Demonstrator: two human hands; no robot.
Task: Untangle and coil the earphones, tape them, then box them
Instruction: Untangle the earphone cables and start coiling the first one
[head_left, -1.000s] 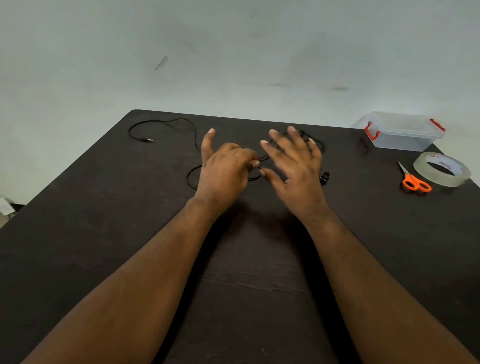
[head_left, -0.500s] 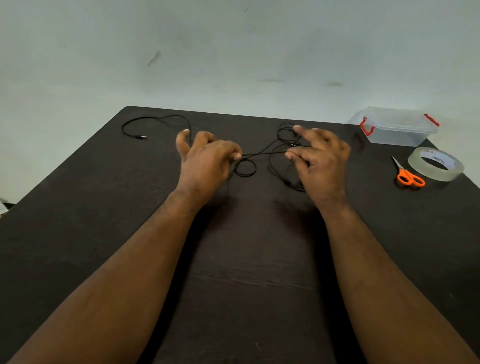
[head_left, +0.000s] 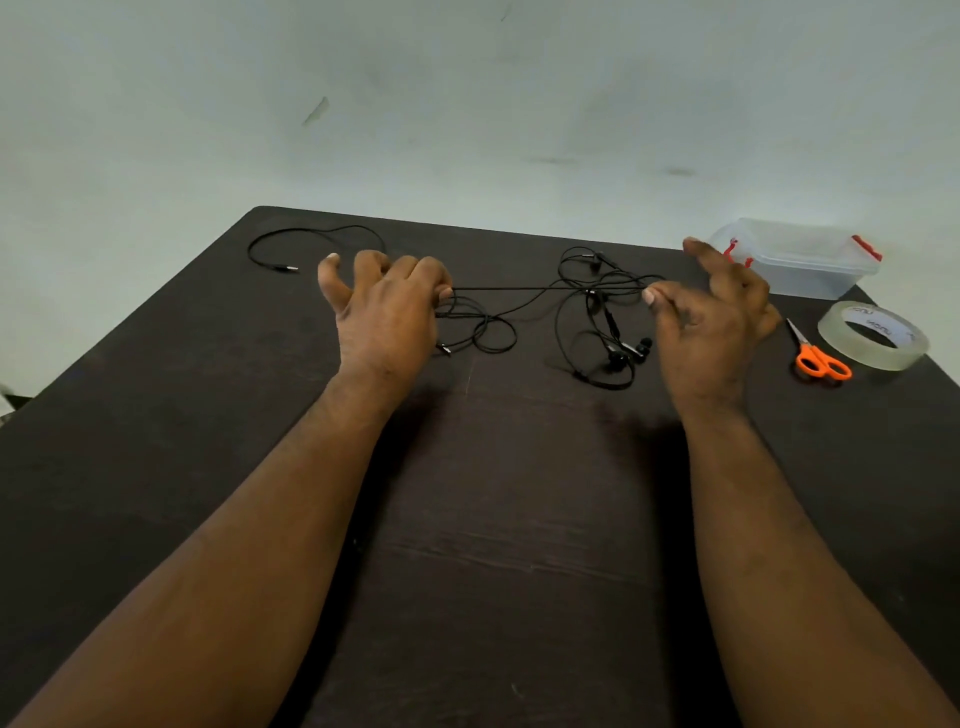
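Note:
Black tangled earphones (head_left: 597, 322) lie across the far middle of the dark table (head_left: 498, 519). One strand of the cable is stretched taut between my hands. My left hand (head_left: 387, 312) pinches the cable at its fingertips, above small loops of wire. My right hand (head_left: 711, 322) pinches the other end of the taut strand between thumb and finger, its other fingers raised. The earbuds (head_left: 631, 353) rest on the table just left of my right hand. The plug end (head_left: 291, 268) trails off at the far left.
A clear plastic box (head_left: 810, 265) with red latches stands at the far right corner. A roll of clear tape (head_left: 872, 335) and orange-handled scissors (head_left: 818, 358) lie in front of it. A pale wall rises behind the table.
My hands have pulled apart, left hand going left and right hand going right. The cable between them has stretched into a straight line and the tangle has spread out.

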